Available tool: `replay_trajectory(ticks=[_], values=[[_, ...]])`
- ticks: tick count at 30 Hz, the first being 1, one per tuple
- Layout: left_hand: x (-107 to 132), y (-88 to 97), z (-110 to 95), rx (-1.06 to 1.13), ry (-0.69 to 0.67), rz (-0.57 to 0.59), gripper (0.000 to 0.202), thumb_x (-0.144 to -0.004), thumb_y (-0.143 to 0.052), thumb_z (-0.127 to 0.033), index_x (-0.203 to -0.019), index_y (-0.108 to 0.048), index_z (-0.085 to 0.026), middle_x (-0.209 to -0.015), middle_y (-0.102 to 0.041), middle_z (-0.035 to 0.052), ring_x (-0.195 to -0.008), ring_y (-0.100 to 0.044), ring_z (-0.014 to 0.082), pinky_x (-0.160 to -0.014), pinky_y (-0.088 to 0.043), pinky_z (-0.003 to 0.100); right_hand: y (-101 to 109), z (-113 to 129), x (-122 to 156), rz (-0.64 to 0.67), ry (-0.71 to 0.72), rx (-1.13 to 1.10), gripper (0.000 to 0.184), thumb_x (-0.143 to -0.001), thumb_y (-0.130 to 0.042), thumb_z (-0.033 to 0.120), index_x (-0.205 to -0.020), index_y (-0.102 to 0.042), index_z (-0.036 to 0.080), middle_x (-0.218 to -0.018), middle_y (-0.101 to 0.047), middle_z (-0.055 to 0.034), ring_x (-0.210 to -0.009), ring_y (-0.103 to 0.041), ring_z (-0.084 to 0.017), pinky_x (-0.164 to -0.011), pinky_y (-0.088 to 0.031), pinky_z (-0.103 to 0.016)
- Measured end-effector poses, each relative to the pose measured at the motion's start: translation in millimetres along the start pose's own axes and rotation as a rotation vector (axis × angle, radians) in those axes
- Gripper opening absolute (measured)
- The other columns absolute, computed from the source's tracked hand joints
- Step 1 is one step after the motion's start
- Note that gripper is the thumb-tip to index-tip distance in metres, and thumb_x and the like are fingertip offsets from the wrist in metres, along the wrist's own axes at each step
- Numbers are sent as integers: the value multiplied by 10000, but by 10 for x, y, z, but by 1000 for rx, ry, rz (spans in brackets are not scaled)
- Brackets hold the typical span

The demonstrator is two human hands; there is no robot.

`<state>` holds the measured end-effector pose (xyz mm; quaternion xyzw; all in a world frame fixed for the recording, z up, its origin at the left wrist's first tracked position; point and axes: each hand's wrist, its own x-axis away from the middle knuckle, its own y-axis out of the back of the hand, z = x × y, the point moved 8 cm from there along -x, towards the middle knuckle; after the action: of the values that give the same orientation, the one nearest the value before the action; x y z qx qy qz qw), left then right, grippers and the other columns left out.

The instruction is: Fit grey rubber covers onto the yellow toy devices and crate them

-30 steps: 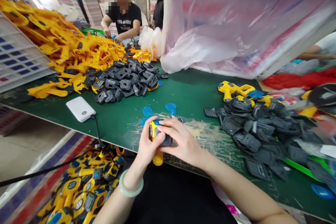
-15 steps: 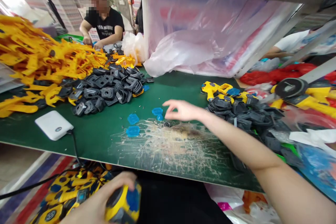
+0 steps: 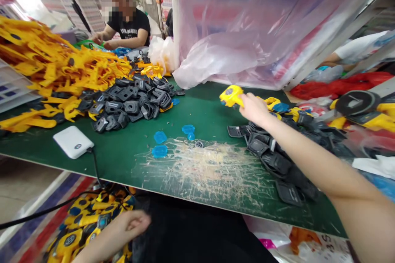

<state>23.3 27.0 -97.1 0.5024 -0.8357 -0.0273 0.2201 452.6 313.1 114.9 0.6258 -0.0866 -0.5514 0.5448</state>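
Over the right part of the green table, my right hand grips a yellow plastic piece with a round dark grille, raised near the small group of similar yellow pieces. Below it spreads a heap of black plastic parts. At the lower left, off the table's front edge, my left hand has its fingers curled in with nothing visible in them. Right beside it lies a pile of yellow and black assembled pieces. Several blue translucent pieces and a small dark round part lie mid-table.
A big pile of yellow plastic parts covers the back left, with black square parts before it. A white box with a cable sits near the front left edge. Plastic sheeting hangs behind. A person works beyond.
My right hand moved right and up from the blue pieces and took hold of a yellow piece. My left hand let go of the yellow and blue piece it held, which is out of it now.
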Motion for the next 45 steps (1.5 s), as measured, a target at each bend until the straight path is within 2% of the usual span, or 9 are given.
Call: replay_trajectory(ticks=[2,4,7,11,14,16,26,35,45], values=[[-315,-84,-806,126,-187,-41,459,-880,-712,-436,-1318,-645,-317,-1263,-652,96,-1153,-641,271,-993,-542,381,-53,772,222,107,92,53,280,-1017,-486,226,-1199,-698,207,-953,-574,-106,-770,-587,-236,-853,-517,-467],[-556,76,-1362,283,-406,-397,859,-733,-870,-390,-1481,-456,-301,-1470,-485,110,-1437,-388,292,-1184,-369,393,-112,1572,475,194,205,79,370,-1066,-411,151,-1306,-676,247,-1001,-609,-105,-775,-576,-235,-772,-513,-408],[-923,112,-1507,464,-463,-655,900,-652,-928,-408,-1411,-484,-213,-1332,-571,128,-1269,-544,291,-1084,-455,352,-226,2364,815,348,414,-57,337,-1103,-476,241,-1419,-583,198,-1148,-614,-136,-915,-615,-278,-830,-537,-414],[-1245,78,-1249,575,-438,-639,716,-664,-925,-401,-1254,-584,-181,-1110,-659,78,-938,-649,203,-839,-526,246,-442,1709,931,503,77,-359,772,-1030,-657,466,-1610,-261,147,-1333,-552,-172,-1149,-592,-308,-979,-530,-435],[-1273,30,-1109,698,-447,-484,671,-692,-899,-445,-1233,-614,-170,-1077,-676,86,-900,-654,208,-811,-537,261,-424,692,956,224,-271,-30,370,-982,-665,317,-1264,-618,83,-983,-641,-216,-964,-624,-376,-1004,-432,-607],[-1236,6,-1070,743,-433,-415,627,-719,-870,-484,-1201,-637,-159,-1045,-686,93,-868,-658,214,-790,-544,274,-473,459,982,175,-306,-12,153,-992,-578,249,-1021,-670,130,-835,-626,-186,-880,-626,-359,-1010,-392,-629],[-1105,-267,-1450,339,-597,-168,644,-730,-872,-349,-1307,-613,-228,-1246,-630,94,-1136,-599,284,-1051,-438,376,-459,2148,640,497,-51,-857,327,-1111,-388,402,-1207,-595,167,-1124,-618,-87,-1016,-616,-223,-920,-531,-357],[-1011,-136,-1353,395,-544,-222,653,-719,-885,-362,-1285,-608,-191,-1232,-639,100,-1130,-603,290,-1027,-449,371,-676,2139,909,413,-103,-846,750,-916,-786,598,-1487,-533,182,-1433,-511,-125,-1331,-496,-322,-1161,-416,-473],[-955,-38,-1501,261,-602,-246,678,-714,-883,-342,-1303,-597,-168,-1227,-656,109,-1110,-628,286,-1011,-473,381,-618,2185,854,454,-33,-933,754,-895,-826,592,-1472,-564,184,-1412,-533,-113,-1337,-491,-306,-1222,-324,-481]])
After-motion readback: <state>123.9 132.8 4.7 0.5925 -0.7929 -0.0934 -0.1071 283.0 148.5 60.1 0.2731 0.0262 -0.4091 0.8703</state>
